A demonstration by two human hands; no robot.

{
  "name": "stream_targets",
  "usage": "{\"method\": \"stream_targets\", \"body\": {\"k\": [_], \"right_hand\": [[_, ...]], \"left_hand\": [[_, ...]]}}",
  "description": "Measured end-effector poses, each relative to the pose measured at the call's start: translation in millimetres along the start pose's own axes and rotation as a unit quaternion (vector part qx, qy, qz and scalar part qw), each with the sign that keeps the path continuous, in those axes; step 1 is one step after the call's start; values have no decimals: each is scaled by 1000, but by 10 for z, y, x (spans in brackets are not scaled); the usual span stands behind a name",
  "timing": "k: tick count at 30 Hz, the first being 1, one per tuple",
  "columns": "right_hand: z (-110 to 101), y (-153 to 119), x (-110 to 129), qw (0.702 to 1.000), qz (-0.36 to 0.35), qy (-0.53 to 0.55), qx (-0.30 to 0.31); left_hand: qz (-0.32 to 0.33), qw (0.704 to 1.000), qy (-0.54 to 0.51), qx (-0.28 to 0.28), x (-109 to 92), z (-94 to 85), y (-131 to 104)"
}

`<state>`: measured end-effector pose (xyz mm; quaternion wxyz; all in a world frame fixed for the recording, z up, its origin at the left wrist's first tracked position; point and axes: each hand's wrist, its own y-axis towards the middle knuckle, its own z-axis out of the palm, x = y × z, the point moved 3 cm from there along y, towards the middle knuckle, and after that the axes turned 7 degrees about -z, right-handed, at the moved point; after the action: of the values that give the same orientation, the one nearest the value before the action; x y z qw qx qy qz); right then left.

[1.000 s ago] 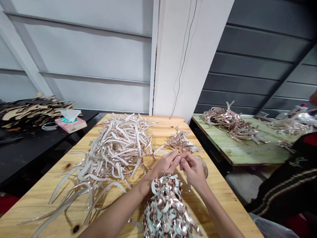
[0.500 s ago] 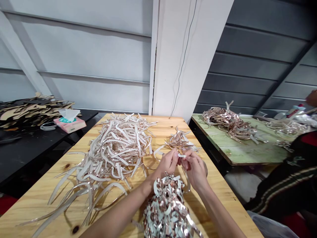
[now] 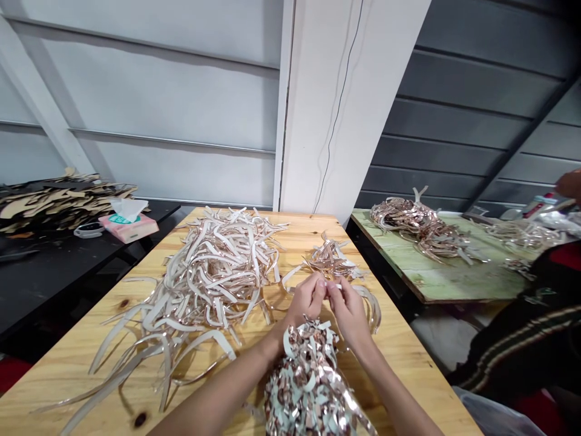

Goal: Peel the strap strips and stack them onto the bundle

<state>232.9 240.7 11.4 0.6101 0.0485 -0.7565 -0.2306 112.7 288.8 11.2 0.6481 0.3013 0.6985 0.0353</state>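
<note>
- You can read no words or numbers here.
- The tissue pack's [image 3: 140, 231] teal label [image 3: 120, 218] is too small for you to make out.

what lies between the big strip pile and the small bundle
In the head view, bare tabletop and a curved pale strip lie between the big pile and small bundle.

We see our two slender forearms [image 3: 222, 387], bare and smooth in outline, tapering to bare wrists [image 3: 275, 336]. Our left hand [image 3: 306, 301] and right hand [image 3: 348, 309] are bare too.
</note>
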Motion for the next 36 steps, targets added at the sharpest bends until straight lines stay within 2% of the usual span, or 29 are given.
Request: {"method": "stream_targets", "body": {"k": [3, 6, 9, 12, 17, 20, 22, 26, 28, 33, 36], "right_hand": [[-22, -17, 40, 997, -32, -61, 25], [-32, -11, 63, 996, -48, -62, 35], [-30, 13, 59, 1000, -19, 18, 16], [-32, 53, 31, 990, 42, 133, -32], [-81, 122, 7, 943, 103, 289, -127], [-97, 138, 26, 911, 124, 366, -145], [-95, 130, 44, 906, 119, 377, -152], [-43, 81, 69, 930, 86, 329, -136], [-13, 62, 80, 934, 83, 326, -123], [-44, 82, 109, 897, 131, 396, -147], [-87, 115, 93, 872, 165, 440, -139]], "left_hand": [[-25, 999, -13, 23, -1, -11, 16], [-65, 995, -36, 71, 36, 31, 40], [-87, 993, -29, 71, 77, 73, 47], [-111, 992, -36, 50, 117, 107, 41], [-158, 975, -154, 36, 214, 177, 47], [-179, 955, -233, 44, 274, 229, 49], [-197, 943, -259, 61, 291, 258, 32], [-213, 944, -222, 119, 259, 292, -31], [-219, 943, -216, 131, 264, 302, -47], [-227, 919, -289, 142, 387, 366, -23], [-221, 913, -306, 153, 421, 394, -9]]}}
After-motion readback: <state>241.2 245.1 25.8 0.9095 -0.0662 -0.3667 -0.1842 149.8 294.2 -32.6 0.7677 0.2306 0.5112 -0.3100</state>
